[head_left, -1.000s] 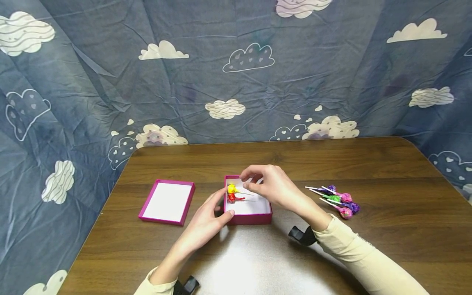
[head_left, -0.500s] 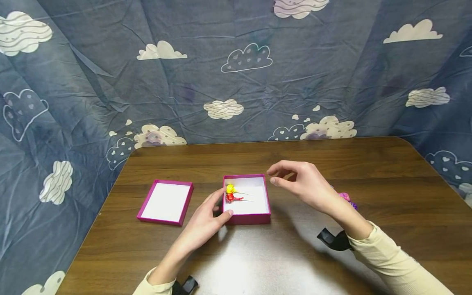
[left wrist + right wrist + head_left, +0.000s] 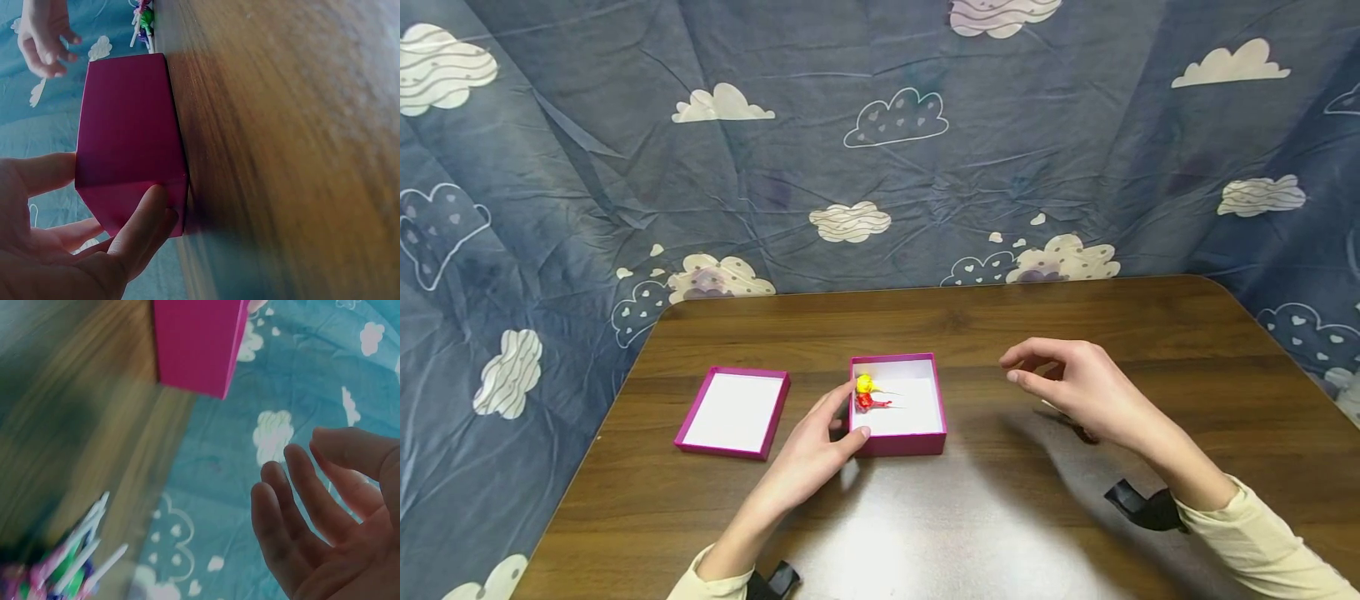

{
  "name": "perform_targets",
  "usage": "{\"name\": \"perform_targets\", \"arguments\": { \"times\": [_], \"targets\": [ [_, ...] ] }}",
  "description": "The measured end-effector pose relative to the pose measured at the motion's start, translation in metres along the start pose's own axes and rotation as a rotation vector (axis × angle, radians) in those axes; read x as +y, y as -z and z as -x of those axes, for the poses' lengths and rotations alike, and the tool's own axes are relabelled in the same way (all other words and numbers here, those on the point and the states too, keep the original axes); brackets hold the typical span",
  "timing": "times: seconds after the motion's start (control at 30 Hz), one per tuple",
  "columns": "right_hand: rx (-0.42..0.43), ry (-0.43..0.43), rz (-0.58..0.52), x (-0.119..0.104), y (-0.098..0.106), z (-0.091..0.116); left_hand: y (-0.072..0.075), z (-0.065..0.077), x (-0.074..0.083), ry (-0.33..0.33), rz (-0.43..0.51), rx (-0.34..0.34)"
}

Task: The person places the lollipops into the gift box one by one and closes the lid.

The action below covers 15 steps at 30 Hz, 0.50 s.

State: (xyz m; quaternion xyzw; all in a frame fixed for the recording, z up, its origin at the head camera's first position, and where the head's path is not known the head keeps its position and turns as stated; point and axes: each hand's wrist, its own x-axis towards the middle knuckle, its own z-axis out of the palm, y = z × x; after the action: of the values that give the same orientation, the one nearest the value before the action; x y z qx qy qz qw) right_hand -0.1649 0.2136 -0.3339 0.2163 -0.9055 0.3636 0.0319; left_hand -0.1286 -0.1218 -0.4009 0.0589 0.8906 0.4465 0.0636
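Left hand (image 3: pixel 812 457) on box (image 3: pixel 901 446) edge, tabletop (image 3: pixel 973 379) gap to right hand (image 3: pixel 1086 390)

In the right wrist view, the pink box (image 3: pixel 197 347) stands on the wooden table (image 3: pixel 75 419). The right hand (image 3: pixel 340 550), its fingers loosely bent, hangs below and to the right of the box, apart from it. Below and left of the box lie blurred lollipops (image 3: pixel 65 570), white sticks (image 3: pixel 110 562) pointing towards it. Blue cloud-patterned cloth (image 3: pixel 215 434) spreads beyond the box.
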Motion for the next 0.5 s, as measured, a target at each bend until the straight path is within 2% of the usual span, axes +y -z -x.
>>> {"name": "perform_targets", "arguments": {
  "times": [0.5],
  "targets": [
    [-0.061,-0.049,0.0,0.04,0.023,0.035,0.0,-0.001,0.0,0.002,-0.009,0.005]
  ]
}}
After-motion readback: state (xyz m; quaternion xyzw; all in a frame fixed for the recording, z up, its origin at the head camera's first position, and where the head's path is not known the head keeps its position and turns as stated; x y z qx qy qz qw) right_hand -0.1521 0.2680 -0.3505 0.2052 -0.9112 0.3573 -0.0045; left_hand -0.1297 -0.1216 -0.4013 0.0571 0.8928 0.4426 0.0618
